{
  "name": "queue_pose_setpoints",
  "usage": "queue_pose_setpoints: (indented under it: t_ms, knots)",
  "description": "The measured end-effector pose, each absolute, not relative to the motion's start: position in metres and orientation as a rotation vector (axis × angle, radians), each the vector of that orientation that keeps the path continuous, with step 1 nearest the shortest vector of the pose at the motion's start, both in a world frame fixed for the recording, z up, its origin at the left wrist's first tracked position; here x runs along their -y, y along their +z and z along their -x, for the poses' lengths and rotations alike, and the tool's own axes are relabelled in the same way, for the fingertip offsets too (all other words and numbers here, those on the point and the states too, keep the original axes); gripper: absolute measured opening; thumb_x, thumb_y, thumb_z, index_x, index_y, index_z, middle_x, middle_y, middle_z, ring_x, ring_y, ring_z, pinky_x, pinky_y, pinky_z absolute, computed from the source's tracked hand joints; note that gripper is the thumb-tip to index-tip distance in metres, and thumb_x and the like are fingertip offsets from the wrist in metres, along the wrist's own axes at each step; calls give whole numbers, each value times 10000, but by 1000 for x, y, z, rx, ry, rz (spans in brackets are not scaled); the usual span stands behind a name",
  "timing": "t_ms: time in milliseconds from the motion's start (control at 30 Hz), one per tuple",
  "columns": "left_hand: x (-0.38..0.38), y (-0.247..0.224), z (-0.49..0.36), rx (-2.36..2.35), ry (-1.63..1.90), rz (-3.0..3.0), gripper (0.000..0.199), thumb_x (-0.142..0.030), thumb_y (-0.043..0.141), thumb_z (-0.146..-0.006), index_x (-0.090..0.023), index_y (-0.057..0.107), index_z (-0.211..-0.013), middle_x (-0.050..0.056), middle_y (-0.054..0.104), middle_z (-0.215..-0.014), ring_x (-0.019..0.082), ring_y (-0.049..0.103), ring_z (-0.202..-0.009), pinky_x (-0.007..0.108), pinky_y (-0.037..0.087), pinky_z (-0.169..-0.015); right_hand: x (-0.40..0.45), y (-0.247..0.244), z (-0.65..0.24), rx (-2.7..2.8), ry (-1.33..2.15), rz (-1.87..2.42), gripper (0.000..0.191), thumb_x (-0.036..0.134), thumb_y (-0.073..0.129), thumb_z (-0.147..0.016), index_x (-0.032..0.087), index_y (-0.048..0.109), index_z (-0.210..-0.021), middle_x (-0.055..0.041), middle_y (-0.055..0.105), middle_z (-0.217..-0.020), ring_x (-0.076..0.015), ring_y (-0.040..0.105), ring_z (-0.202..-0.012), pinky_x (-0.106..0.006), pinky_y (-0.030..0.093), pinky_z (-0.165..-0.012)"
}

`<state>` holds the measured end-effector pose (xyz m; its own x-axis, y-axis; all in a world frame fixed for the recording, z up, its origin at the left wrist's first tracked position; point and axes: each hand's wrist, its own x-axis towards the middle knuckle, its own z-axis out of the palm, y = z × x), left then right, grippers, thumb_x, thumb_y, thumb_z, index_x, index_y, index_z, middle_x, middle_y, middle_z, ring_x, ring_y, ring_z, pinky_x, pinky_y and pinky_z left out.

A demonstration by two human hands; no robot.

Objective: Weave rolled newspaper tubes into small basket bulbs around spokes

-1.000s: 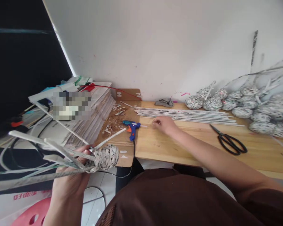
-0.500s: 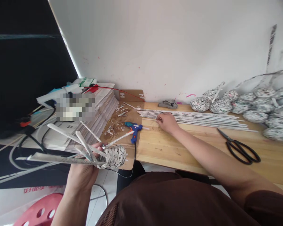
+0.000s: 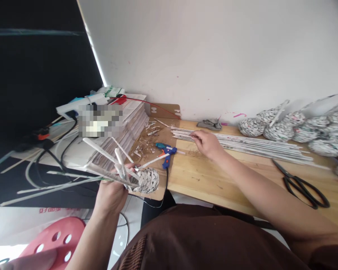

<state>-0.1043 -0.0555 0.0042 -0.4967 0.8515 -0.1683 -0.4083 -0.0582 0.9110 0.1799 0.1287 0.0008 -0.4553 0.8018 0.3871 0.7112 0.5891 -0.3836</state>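
Observation:
My left hand (image 3: 112,193) is closed around a small woven newspaper basket (image 3: 148,180), tilted on its side with its rounded end to the right. Several long paper strips (image 3: 100,150) fan out from its open end to the left, and one points up and right. On the table my right hand (image 3: 207,143) pinches at a row of rolled paper tubes (image 3: 250,143), near their left ends. Its fingertips touch the nearer tubes; the exact grip is partly hidden. A blue glue gun (image 3: 166,156) lies between my hands on a cardboard sheet (image 3: 157,140).
Black-handled scissors (image 3: 304,185) lie at the right. Several woven paper balls (image 3: 252,127) are heaped along the wall, near a grey cloth (image 3: 209,124). At the left stand a paper stack (image 3: 132,120), a white glue gun (image 3: 81,103) and cables. A red stool (image 3: 56,243) is below.
My right hand has moved slightly up onto the paper tubes, its fingertips now over them. My left hand still holds the basket. The whole view has shifted somewhat.

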Motion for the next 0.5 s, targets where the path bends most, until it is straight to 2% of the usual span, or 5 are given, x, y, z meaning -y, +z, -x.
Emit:
queue_pose_setpoints:
  t_ms: [133, 333, 500]
  knots:
    - [55, 3, 102, -1278, 1707, -539, 409, -270, 969, -458, -122, 784, -792, 31, 712, -653, 120, 634, -560, 209, 540, -542, -120, 9, -176, 2300, 113, 1062, 214, 236, 533, -963, 173, 734, -996, -109, 735, -965, -244, 645, -889, -333, 460, -801]
    - [59, 2, 104, -1288, 1708, -514, 406, -251, 965, -440, -130, 777, -780, 24, 712, -644, 115, 619, -536, 219, 533, -542, -138, -12, -179, 2245, 211, 1299, 183, 185, 581, -902, 174, 745, -981, -92, 751, -946, -222, 651, -848, -317, 461, -769]
    - [58, 0, 105, -1329, 1715, -501, 418, -224, 961, -419, -136, 779, -786, 19, 711, -643, 123, 629, -554, 220, 533, -548, -150, -24, -179, 2254, 169, 1344, 212, 238, 573, -919, 160, 766, -956, -118, 755, -985, -260, 630, -949, -367, 426, -908]
